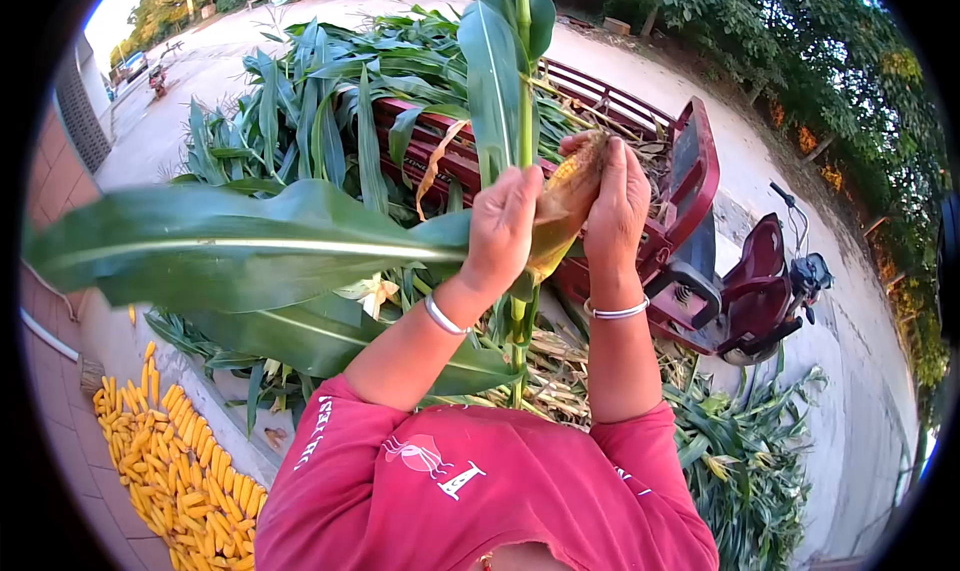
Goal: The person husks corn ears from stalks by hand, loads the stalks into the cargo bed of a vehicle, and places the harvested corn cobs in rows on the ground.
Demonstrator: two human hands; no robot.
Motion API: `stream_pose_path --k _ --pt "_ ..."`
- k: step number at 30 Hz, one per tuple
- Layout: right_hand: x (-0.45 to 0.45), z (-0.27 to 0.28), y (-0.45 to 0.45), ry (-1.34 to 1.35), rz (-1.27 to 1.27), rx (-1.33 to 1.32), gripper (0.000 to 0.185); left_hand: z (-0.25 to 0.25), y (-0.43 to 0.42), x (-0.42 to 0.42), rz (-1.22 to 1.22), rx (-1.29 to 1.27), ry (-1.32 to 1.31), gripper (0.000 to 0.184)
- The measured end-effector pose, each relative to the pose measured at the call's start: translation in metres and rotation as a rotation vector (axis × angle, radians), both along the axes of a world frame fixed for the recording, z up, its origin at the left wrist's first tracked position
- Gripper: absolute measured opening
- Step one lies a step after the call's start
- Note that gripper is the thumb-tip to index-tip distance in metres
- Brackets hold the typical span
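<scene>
An upright green corn stalk [526, 101] with long broad leaves stands in front of me. On it is an ear of corn [566, 203] in a yellowish-brown husk, with yellow kernels showing near its dark, dry tip. My left hand [502, 226] is closed at the left side of the ear, beside the stalk; its fingertips are partly hidden. Pinched at the upper right of the ear, my right hand [616, 206] grips the husk near the tip. A large leaf [270, 246] stretches out to the left, past my left wrist.
Behind the stalk stands a red three-wheeled cargo vehicle [693, 176], with cut corn stalks [330, 101] heaped over its bed. Husked corn cobs [185, 471] lie piled at lower left. More green stalks [745, 451] cover the ground at lower right. Trees [800, 61] line the road.
</scene>
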State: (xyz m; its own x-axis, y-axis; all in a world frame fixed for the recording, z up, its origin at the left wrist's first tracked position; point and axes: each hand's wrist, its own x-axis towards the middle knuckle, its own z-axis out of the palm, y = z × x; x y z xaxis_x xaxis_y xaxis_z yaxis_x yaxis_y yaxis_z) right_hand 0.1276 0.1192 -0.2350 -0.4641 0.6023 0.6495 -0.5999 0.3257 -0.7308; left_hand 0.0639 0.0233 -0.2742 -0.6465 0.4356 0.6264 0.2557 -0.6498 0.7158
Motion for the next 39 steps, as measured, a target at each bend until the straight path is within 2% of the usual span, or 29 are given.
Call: stream_pose_path --k 1,3,4,5,7,8,9,11,13,15,16,18,21,22,23,24,25,26,27,28,31,32,34,35,37,39 --pt "0.001 0.0 -0.001 -0.002 -0.004 0.002 0.037 0.008 0.006 0.002 0.035 0.068 -0.022 0.042" --pt "0.001 0.004 -0.001 -0.076 -0.013 0.015 0.038 0.021 0.017 0.003 -0.109 0.226 -0.131 0.043" --pt "-0.001 0.003 0.001 -0.014 0.032 -0.045 0.025 0.022 0.021 0.003 -0.109 0.229 -0.132 0.043" --pt "-0.002 0.005 0.0 -0.016 0.032 -0.043 0.025 0.022 0.024 0.002 -0.105 0.224 -0.191 0.046" --pt "0.0 0.01 -0.003 -0.232 -0.23 0.191 0.022 0.025 0.029 0.011 -0.017 0.16 -0.3 0.049" --pt "-0.003 0.011 -0.001 -0.219 -0.282 0.2 0.031 0.025 0.03 0.013 -0.037 0.198 -0.292 0.048" --pt "-0.005 0.009 0.007 -0.236 -0.351 0.271 0.023 0.023 0.032 0.014 -0.057 0.235 -0.285 0.047" --pt "-0.012 -0.003 0.025 -0.096 -0.262 0.171 0.016 0.014 0.033 0.024 -0.132 0.151 -0.261 0.045" --pt "-0.01 -0.005 0.051 -0.057 -0.306 0.188 0.007 -0.015 0.016 0.012 -0.212 -0.223 0.217 0.042" --pt "0.0 -0.005 0.07 -0.101 -0.361 0.167 0.007 -0.055 -0.019 0.015 -0.357 -0.5 0.139 0.043" --pt "0.004 -0.006 0.07 -0.072 -0.32 0.115 0.009 -0.088 -0.031 0.01 -0.389 -0.518 0.073 0.042" --pt "0.007 -0.013 0.064 -0.033 -0.297 0.127 0.01 -0.149 -0.052 0.014 -0.267 -0.476 0.119 0.035" --pt "0.0 -0.018 0.042 -0.026 -0.244 0.159 0.01 -0.143 -0.062 0.02 -0.147 -0.584 0.183 0.038" --pt "0.0 -0.019 0.038 -0.054 -0.34 0.225 0.009 -0.153 -0.06 0.017 -0.136 -0.602 0.227 0.033" --pt "-0.004 -0.02 0.033 -0.069 -0.415 0.289 0.008 -0.164 -0.058 0.013 -0.085 -0.481 0.342 0.028" --pt "-0.009 -0.021 0.03 -0.042 -0.371 0.241 0.009 -0.173 -0.06 0.007 -0.116 -0.564 0.369 0.026" --pt "-0.012 -0.024 0.028 -0.016 -0.315 0.191 0.01 -0.182 -0.059 0.008 0.027 -0.398 0.532 0.023" --pt "-0.013 -0.019 0.02 -0.044 -0.242 0.16 0.012 -0.182 -0.06 0.011 -0.016 -0.451 0.476 0.022" --pt "-0.012 -0.01 0.009 -0.095 -0.165 0.165 0.014 -0.166 -0.064 0.017 -0.118 -0.433 0.287 0.025" --pt "-0.009 -0.005 -0.001 -0.093 -0.081 0.182 0.013 -0.154 -0.072 0.019 -0.281 -0.58 0.09 0.033" --pt "0.008 0.001 -0.015 -0.128 0.282 0.141 0.037 -0.143 -0.08 0.019 -0.447 -0.62 -0.021 0.041" --pt "0.007 0.0 -0.013 -0.123 0.296 0.146 0.037 -0.138 -0.085 0.016 -0.432 -0.618 -0.021 0.041" --pt "0.004 -0.003 -0.005 -0.161 0.521 0.196 0.057 -0.115 -0.103 0.001 -0.558 -0.712 -0.041 0.031" --pt "0.001 -0.005 -0.005 -0.157 0.523 0.196 0.057 -0.102 -0.108 -0.001 -0.554 -0.713 -0.039 0.031" --pt "-0.006 -0.005 -0.006 -0.194 0.649 0.148 0.065 -0.067 -0.115 -0.003 -0.472 -0.356 -0.169 0.024" --pt "-0.011 -0.004 -0.01 -0.159 0.696 0.173 0.062 -0.029 -0.115 -0.015 -0.059 -0.348 0.139 0.031"
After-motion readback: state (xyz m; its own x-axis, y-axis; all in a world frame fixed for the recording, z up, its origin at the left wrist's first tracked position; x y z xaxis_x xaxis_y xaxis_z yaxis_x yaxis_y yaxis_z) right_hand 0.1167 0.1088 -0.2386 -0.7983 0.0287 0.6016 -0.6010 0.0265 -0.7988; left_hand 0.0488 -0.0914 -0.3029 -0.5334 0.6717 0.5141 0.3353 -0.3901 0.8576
